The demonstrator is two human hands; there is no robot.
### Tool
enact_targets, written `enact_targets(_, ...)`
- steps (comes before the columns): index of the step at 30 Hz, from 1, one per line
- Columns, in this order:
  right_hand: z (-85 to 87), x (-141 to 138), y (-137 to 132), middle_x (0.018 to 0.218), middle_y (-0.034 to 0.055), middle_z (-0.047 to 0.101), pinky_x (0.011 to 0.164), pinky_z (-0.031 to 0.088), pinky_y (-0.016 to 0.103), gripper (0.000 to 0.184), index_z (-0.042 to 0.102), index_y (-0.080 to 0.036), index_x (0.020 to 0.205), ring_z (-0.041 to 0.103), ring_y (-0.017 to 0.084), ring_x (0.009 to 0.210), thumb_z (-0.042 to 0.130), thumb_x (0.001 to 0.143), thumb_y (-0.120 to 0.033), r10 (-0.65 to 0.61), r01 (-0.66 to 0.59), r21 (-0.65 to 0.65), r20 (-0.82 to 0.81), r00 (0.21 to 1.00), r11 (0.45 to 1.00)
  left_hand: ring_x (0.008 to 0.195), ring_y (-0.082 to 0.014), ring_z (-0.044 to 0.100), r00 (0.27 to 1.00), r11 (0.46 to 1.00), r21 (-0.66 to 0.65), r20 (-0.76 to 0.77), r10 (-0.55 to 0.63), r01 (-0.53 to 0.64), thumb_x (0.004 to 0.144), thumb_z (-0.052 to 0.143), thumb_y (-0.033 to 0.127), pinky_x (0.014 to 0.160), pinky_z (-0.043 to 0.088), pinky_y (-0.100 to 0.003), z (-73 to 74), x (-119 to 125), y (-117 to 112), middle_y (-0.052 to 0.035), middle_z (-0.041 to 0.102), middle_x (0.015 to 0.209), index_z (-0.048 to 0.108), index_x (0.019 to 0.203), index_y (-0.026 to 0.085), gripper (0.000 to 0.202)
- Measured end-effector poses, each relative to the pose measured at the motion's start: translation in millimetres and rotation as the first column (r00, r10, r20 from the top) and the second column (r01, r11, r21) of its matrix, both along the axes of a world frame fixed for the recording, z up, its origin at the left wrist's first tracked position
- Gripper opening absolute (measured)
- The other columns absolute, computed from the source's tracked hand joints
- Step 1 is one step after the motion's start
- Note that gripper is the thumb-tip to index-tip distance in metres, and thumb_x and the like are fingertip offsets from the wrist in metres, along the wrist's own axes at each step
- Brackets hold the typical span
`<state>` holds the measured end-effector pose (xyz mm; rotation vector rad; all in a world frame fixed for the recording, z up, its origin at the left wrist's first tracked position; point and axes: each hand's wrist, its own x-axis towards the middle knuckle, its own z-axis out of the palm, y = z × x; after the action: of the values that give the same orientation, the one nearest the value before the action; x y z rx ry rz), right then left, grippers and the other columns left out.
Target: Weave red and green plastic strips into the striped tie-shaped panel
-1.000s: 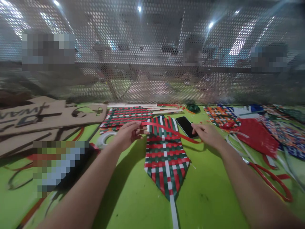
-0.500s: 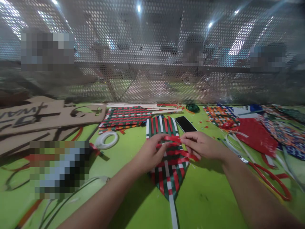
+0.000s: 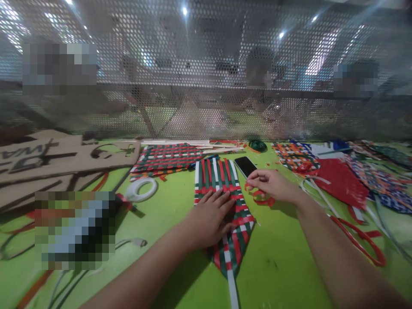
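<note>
One curled red strip (image 3: 264, 201), likely light, springy and slick, so best held near its end, is pinched in your right hand (image 3: 268, 183) just beside the woven mat (image 3: 243, 220) on the table (image 3: 283, 270), where your left hand (image 3: 212, 216) lies flat and spread.

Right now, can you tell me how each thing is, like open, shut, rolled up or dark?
Left grip: open, palm down
Weave: under that palm, far-end strips uncrossed
Right grip: pinched shut
Red strip: pinched there, curled
Phone: face up, screen dark
Tape roll: lying flat
Plug: unplugged
Green coil: rolled up
Scissors: can't tell
</note>
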<state>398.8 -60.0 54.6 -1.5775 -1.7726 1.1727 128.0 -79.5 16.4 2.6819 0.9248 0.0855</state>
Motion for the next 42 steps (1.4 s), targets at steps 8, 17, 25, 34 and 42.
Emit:
enact_targets(8, -14.4, -8, 9, 0.126, 0.0068, 0.072, 0.064, 0.057, 0.026, 0.026, 0.074, -0.027, 0.117, 0.071, 0.016, 0.085, 0.062, 0.094, -0.032, 0.125, -0.113, 0.087, -0.147, 0.981, 0.990, 0.136, -0.0404, 0.049, 0.999, 1.000, -0.020, 0.034, 0.006, -0.005, 0.092, 0.053, 0.067, 0.114, 0.038, -0.059, 19.9, 2, -21, -0.0179, 0.056, 0.147, 0.054, 0.146, 0.017, 0.074)
enact_targets(17, -39.9, -16, 14, 0.098, 0.0089, 0.077, 0.044, 0.050, 0.022, 0.014, 0.078, -0.020, 0.098, 0.065, 0.011, 0.051, 0.066, 0.091, -0.022, -0.034, 0.030, -0.081, -0.049, 0.998, 0.996, 0.109, -0.0284, 0.063, 0.913, 0.942, -0.323, 0.349, 0.211, -0.094, 0.096, 0.059, 0.045, 0.096, 0.051, -0.044, 20.4, 13, -1, -0.0112, 0.070, 0.116, 0.074, 0.114, 0.021, 0.034)
enact_targets(25, -46.8, -12, 15, 0.093, 0.0078, 0.078, 0.045, 0.052, 0.020, 0.015, 0.076, -0.019, 0.098, 0.069, 0.012, 0.053, 0.062, 0.093, -0.020, -0.037, 0.039, -0.056, 0.033, 0.999, 0.998, 0.082, -0.0177, 0.073, 0.306, 0.205, -0.978, 0.207, 0.929, 0.040, 0.092, 0.063, 0.019, 0.055, 0.050, -0.021, 5.4, 42, 53, -0.0119, 0.073, 0.095, 0.067, 0.089, 0.014, 0.007)
enact_targets(34, -42.5, -18, 12, 0.096, 0.0078, 0.078, 0.045, 0.054, 0.019, 0.014, 0.075, -0.017, 0.096, 0.071, 0.012, 0.053, 0.062, 0.092, -0.018, -0.059, 0.062, -0.060, 0.049, 0.997, 0.996, 0.090, -0.0156, 0.075, 0.229, 0.222, -0.965, 0.250, 0.941, 0.140, 0.093, 0.059, 0.016, 0.047, 0.046, -0.016, -1.9, 35, 64, -0.0139, 0.069, 0.120, 0.063, 0.102, 0.014, 0.010)
enact_targets(42, -47.8, -17, 11, 0.099, 0.0092, 0.077, 0.048, 0.056, 0.024, 0.012, 0.075, -0.018, 0.095, 0.073, 0.016, 0.055, 0.063, 0.092, -0.021, -0.073, 0.071, -0.082, -0.026, 0.997, 0.994, 0.038, -0.0051, 0.048, 0.416, 0.380, -0.925, 0.342, 0.843, -0.010, 0.092, 0.066, 0.017, 0.036, 0.033, -0.018, -16.1, 37, 58, -0.0006, 0.071, 0.077, 0.063, 0.119, 0.015, 0.027)
